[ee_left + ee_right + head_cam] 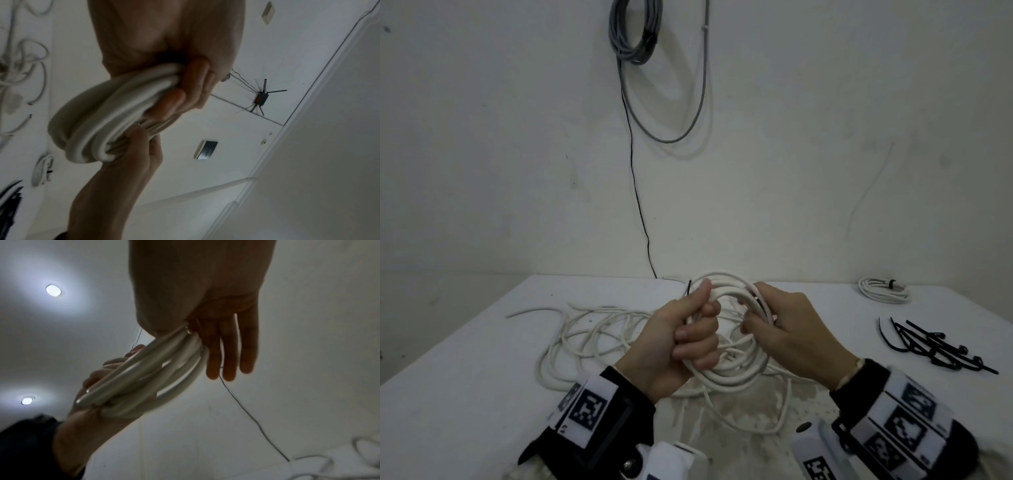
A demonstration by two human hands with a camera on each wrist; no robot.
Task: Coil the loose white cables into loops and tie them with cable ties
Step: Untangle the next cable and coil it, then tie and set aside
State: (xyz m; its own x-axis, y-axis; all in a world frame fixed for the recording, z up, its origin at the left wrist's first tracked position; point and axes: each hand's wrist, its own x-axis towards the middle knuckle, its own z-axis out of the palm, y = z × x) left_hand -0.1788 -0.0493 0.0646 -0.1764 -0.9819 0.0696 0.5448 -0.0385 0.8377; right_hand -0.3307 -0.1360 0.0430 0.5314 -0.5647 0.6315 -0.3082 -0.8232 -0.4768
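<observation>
Both hands hold a coil of white cable up over the white table. My left hand grips the coil's left side with its fingers curled round the strands. My right hand pinches the right side between the thumb on top and the fingers underneath. A tail from the coil runs down to the loose white cable, which lies in tangled loops on the table to the left. Several black cable ties lie at the right.
A tied white coil lies at the table's back right. On the wall behind hang a grey cable bundle and a thin black wire running down to the table. The table's left edge slants close to the loose cable.
</observation>
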